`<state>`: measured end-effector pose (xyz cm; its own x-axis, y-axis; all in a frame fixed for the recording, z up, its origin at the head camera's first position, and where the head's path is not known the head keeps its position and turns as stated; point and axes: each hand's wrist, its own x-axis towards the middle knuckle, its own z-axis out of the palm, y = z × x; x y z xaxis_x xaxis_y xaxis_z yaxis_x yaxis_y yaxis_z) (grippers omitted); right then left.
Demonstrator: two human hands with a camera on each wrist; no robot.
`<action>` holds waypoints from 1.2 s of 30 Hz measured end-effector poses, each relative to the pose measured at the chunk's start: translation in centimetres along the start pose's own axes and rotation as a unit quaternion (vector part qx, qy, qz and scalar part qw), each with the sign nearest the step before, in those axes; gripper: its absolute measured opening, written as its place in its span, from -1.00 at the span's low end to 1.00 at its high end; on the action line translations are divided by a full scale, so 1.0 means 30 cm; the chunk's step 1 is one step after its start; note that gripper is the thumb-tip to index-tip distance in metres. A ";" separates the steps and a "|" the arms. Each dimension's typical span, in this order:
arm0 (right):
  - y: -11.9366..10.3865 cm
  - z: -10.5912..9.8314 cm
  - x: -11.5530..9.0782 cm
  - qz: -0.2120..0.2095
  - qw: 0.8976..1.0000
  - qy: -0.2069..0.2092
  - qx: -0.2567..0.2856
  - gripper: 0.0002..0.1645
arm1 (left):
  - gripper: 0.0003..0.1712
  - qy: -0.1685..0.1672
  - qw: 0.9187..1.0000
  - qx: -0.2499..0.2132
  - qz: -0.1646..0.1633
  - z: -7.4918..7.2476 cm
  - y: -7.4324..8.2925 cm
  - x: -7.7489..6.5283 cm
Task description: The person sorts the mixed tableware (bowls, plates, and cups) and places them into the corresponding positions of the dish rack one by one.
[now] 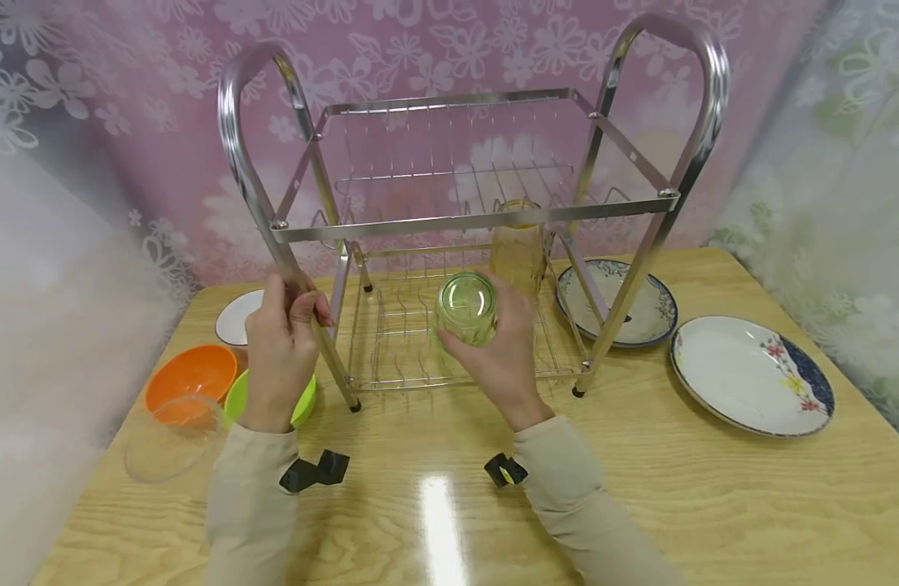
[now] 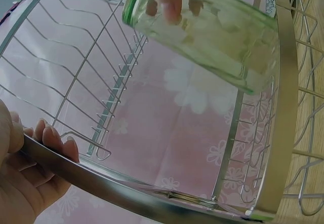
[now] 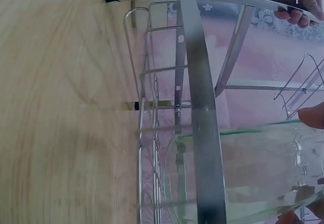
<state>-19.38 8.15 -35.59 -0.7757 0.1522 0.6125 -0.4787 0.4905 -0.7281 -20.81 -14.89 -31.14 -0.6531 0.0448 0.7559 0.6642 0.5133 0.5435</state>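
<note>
A two-tier chrome dish rack stands on the wooden table. My left hand grips its left front post, and in the left wrist view those fingers curl round the metal. With my right hand I hold a green-tinted drinking glass, base up and mouth down, over the lower tier. Thumb and fingers go round the glass near its base. In the right wrist view the glass's mouth is down by the lower wires, behind the front rail. An amber glass stands inverted at the rack's right side.
Left of the rack are a white dish, an orange bowl, a lime green bowl and a clear round dish. A blue-rimmed plate and a flowered plate lie at the right. A patterned curtain hangs behind.
</note>
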 end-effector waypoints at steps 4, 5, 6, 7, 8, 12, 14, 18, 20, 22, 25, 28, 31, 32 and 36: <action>-0.010 0.042 0.013 0.015 1.000 0.018 -0.014 -0.07 | -0.85 -0.002 1.000 0.007 -0.001 0.002 -0.003 -0.004; -0.011 0.053 0.016 0.021 0.999 0.023 -0.019 -0.07 | -0.84 -0.001 1.000 0.010 -0.001 0.003 -0.003 -0.004; -0.012 0.063 0.019 0.026 0.999 0.027 -0.024 -0.07 | -0.84 0.000 1.000 0.010 -0.001 0.003 -0.003 -0.003; -0.012 0.073 0.022 0.031 0.999 0.028 -0.030 -0.07 | -0.84 0.003 1.000 0.010 -0.002 0.002 -0.003 -0.004; -0.011 0.082 0.025 0.035 0.998 0.028 -0.037 -0.07 | -0.84 0.005 1.000 0.009 -0.004 0.002 -0.004 -0.005; -0.001 0.108 0.039 0.034 0.997 0.024 -0.068 -0.07 | -0.82 0.003 1.000 0.003 -0.007 0.001 -0.004 -0.009; 0.005 0.113 0.051 0.029 0.996 0.027 -0.077 -0.07 | -0.82 -0.002 1.000 -0.001 -0.008 0.003 -0.005 -0.010; 0.017 0.118 0.087 0.031 0.995 0.034 -0.088 -0.07 | -0.82 -0.004 1.000 -0.003 -0.009 0.004 -0.008 -0.007; 0.024 0.120 0.105 0.039 0.994 0.031 -0.094 -0.06 | -0.82 -0.004 1.000 -0.004 -0.010 0.002 -0.007 -0.005; 0.033 0.120 0.122 0.043 0.994 0.024 -0.100 -0.04 | -0.83 -0.003 1.000 -0.003 -0.009 0.002 -0.007 -0.005; 0.042 0.113 0.147 0.043 0.993 0.006 -0.113 -0.04 | -0.85 0.001 1.000 -0.005 -0.007 0.004 -0.004 -0.004; 0.043 0.104 0.177 0.043 0.989 -0.019 -0.138 -0.03 | -0.85 0.002 1.000 -0.007 -0.005 0.006 -0.005 -0.003; 0.045 0.097 0.210 0.032 0.984 -0.048 -0.170 0.00 | -0.83 0.001 1.000 -0.009 -0.009 0.005 -0.003 -0.002; 0.045 0.095 0.220 0.027 0.982 -0.056 -0.176 0.01 | -0.83 0.000 1.000 -0.009 -0.010 0.005 -0.003 -0.002; 0.051 0.092 0.245 0.018 0.977 -0.085 -0.197 0.05 | -0.83 0.000 1.000 -0.005 -0.009 0.004 -0.003 -0.003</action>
<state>-26.95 7.64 -33.04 -0.8617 0.0477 0.5052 -0.2809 0.7843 -0.5532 -20.84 -14.85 -31.30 -0.6653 0.0365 0.7457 0.6561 0.5051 0.5607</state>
